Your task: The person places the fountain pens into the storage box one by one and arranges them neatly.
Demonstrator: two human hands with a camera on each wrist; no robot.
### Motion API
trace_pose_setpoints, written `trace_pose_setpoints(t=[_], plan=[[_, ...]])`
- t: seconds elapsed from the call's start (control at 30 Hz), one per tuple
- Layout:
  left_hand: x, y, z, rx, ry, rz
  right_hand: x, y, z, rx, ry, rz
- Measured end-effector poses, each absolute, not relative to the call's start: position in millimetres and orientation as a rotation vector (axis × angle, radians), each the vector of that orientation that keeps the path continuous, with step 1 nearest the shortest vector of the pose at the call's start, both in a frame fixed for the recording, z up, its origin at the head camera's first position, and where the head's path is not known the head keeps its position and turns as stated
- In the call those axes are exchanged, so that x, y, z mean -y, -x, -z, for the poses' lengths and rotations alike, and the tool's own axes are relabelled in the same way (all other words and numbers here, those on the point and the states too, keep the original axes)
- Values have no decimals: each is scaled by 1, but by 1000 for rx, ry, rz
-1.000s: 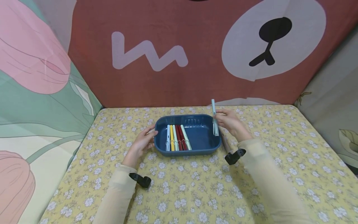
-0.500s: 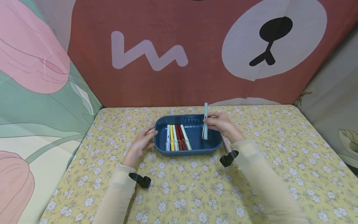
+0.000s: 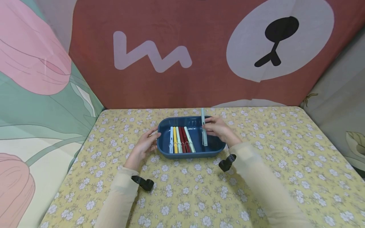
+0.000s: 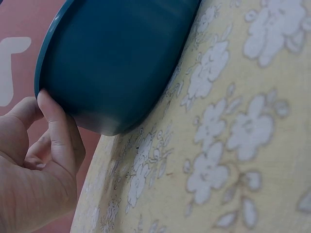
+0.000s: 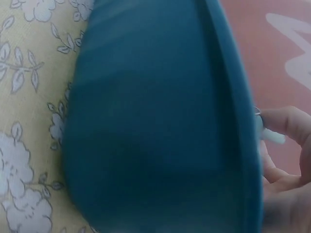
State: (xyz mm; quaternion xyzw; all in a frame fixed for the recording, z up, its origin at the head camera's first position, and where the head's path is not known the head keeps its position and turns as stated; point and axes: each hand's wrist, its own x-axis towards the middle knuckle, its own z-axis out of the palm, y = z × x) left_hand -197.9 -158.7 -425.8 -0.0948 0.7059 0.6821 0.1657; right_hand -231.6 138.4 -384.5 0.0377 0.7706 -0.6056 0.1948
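On the table sits a dark blue tray (image 3: pixel 176 156), with my left hand (image 3: pixel 144 144) pinching its left rim between thumb and fingers. The left wrist view shows those fingers (image 4: pixel 58 131) against the tray wall. Over the tray's right half, my right hand (image 3: pixel 218 129) pinches a pale blue-green pen (image 3: pixel 204 136) by its middle, clip end down and tilted up at the back. Inside on the left lies a row of capped pens: a pale blue one (image 3: pixel 171 139), a yellow one (image 3: pixel 175 139), dark red ones (image 3: pixel 182 139) and pale green ones (image 3: pixel 189 139). In the right wrist view the tray wall hides most of the held pen.
A yellow flowered cloth (image 3: pixel 185 190) covers the table. Behind the table's far edge hangs a red-brown printed backdrop (image 3: pixel 205 79). Black wrist cameras (image 3: pixel 144 183) are strapped over both sleeves.
My right hand has carried the pale blue-green pen leftward and lower, from the tray's right rim to over its right half. The left hand and the tray stay in place.
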Motion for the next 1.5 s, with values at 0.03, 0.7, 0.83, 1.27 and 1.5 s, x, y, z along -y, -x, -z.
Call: trace_pose_setpoints(t=[0.03,0.7,0.83,1.27,1.5], plan=[[159,198,426,-2009,270,-1946,-137,231,385,-2152,-114,1694],[159,198,425,-1996,255,-1959,-123,228,396,-2152,-91,1644],[159,198,426,-2000,263,-1957,-120,228,399,-2157,-81,1597],[156,189,408,-1960,243,-1950,-110,229,406,-2167,-109,1539],[154,184,401,-1959,232,-1950,-107,226,407,-2183,-106,1499]])
